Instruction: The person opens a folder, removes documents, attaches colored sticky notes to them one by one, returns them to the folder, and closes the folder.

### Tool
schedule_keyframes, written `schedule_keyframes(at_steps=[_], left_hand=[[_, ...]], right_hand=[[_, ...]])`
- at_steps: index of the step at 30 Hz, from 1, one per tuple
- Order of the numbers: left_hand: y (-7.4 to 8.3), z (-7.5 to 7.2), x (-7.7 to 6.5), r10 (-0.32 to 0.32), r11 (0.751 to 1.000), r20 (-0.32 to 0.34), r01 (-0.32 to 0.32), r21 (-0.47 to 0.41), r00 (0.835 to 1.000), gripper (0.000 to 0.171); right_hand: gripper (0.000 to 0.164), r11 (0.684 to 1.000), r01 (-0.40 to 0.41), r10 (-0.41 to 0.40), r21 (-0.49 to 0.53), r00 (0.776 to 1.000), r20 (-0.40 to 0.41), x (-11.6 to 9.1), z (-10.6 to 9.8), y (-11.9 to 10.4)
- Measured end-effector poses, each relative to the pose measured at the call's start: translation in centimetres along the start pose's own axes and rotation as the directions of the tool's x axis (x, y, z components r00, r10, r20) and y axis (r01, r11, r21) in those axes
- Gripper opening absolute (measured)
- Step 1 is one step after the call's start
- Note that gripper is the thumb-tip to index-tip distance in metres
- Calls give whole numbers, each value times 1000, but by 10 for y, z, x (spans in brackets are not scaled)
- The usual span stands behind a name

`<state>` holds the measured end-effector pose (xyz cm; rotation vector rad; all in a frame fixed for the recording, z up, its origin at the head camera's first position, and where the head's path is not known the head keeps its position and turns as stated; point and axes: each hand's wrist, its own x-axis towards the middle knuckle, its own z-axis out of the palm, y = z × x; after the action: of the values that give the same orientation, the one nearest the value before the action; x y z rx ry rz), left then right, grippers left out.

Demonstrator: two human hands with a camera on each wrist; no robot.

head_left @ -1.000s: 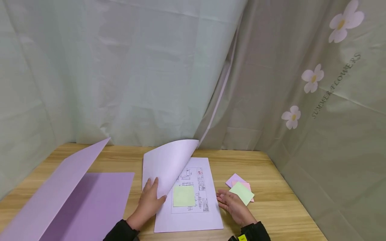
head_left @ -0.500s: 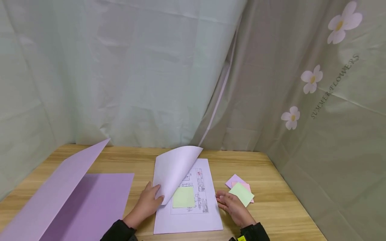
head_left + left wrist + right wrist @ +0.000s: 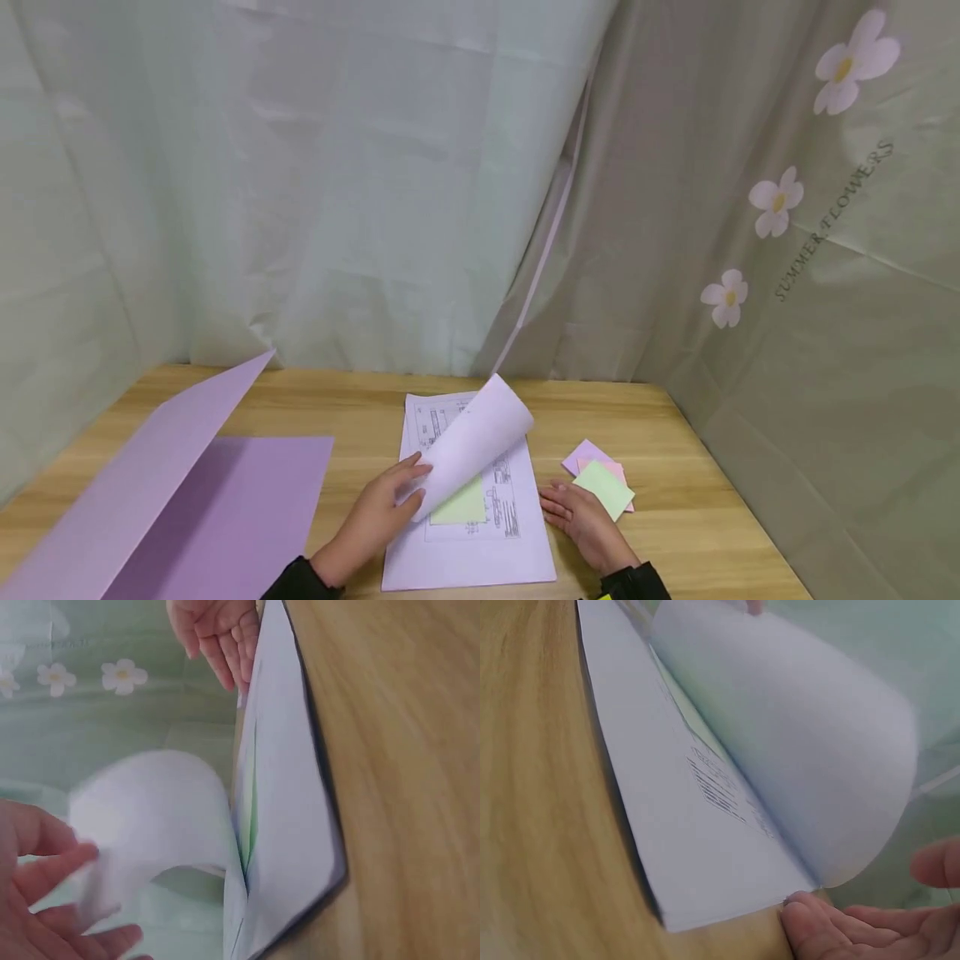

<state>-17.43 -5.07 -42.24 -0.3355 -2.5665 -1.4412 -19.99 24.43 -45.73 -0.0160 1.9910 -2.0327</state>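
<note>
"While the left hand (image 3: 381,510) pinches its near end, where does the curled sheet (image 3: 475,443) lie?"

"Just right of that hand, arched over the paper stack (image 3: 468,567) and partly covering a green note (image 3: 462,507)."

"And the right hand (image 3: 588,523)?"

"Fingers close together and loosely bent, tips at the stack's right edge."

"Around them?"

"A purple folder (image 3: 251,500), half open, toward the left edge of the table (image 3: 697,500); overlapping coloured notes (image 3: 604,489), green on top, toward its right edge."

"Farthest off?"

"Grey-green curtains (image 3: 375,208) along the table's far edge, flowers (image 3: 777,202) printed at the right."

smooth matt paper sheets (image 3: 469,568), wood-grained table (image 3: 690,500), creased cloth-like curtain (image 3: 375,208), matt card-like folder (image 3: 251,492).
</note>
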Motion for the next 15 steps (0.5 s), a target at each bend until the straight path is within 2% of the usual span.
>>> schedule_keyframes(at_steps=[3,8,11,15], left_hand=[[4,0,-3,-8,998,-25,6,-69,1000,13],[7,-2,-4,-22,986,-58,12,-163,998,25],[7,-4,-1,-43,987,-75,31,-159,996,23],[4,-6,2,-151,983,-29,147,-112,988,11]], right_hand=[[56,999,-11,12,33,1000,-27,-2,-1,4],[61,997,0,9,79,993,-114,-1,-1,4],[60,999,-3,11,46,984,-176,1,-1,2],[49,995,-39,23,-91,984,-177,2,-2,-2]])
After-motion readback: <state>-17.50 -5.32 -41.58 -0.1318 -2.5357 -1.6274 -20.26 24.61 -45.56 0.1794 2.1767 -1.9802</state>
